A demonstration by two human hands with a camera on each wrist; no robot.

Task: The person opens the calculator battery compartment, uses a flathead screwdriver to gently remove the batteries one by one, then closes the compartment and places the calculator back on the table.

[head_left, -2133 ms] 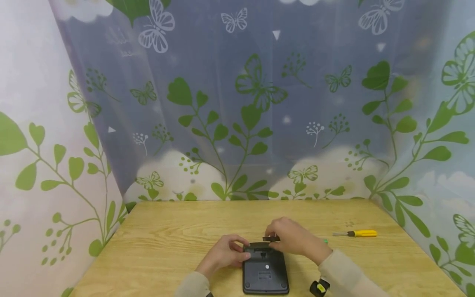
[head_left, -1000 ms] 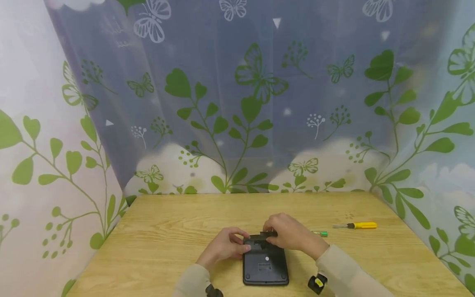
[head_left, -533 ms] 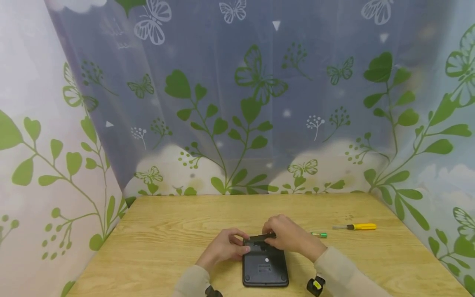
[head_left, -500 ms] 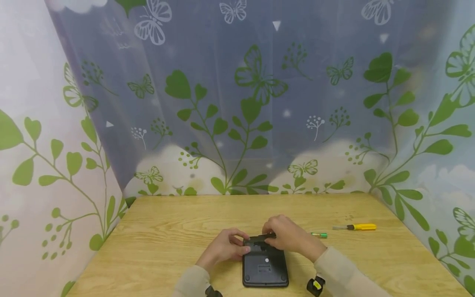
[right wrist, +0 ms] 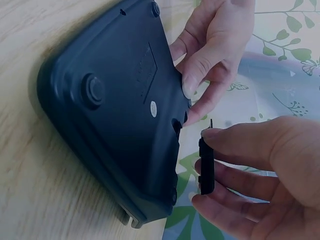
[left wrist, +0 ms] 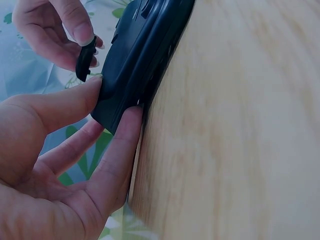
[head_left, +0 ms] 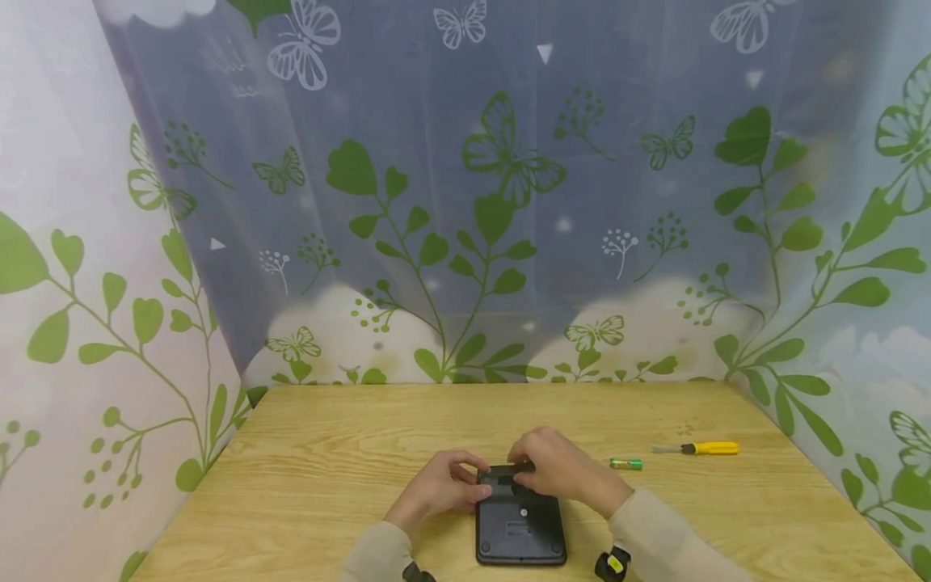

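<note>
A black calculator-like device [head_left: 520,533] lies face down on the table, with round feet and a small white sticker on its back. My left hand [head_left: 440,487] grips its far left corner, thumb on the back and fingers at the edge. At the device's far end, my right hand [head_left: 558,465] pinches a small black battery cover [right wrist: 206,172] between thumb and fingers. In the right wrist view, the cover stands on edge, a small gap away from the device's open battery compartment [right wrist: 177,126]. The left wrist view also shows the cover [left wrist: 86,60] apart from the casing.
A green battery [head_left: 626,464] lies on the wooden table [head_left: 327,461], right of my right hand. Farther right is a yellow-handled screwdriver [head_left: 714,448], with several tiny pieces [head_left: 684,429] just behind it. A patterned curtain [head_left: 407,202] hangs behind the table.
My right hand has shifted slightly left and closer over the device's far end, carrying the battery cover. The green battery, earlier mostly hidden behind that hand, now shows fully. My left hand keeps its grip.
</note>
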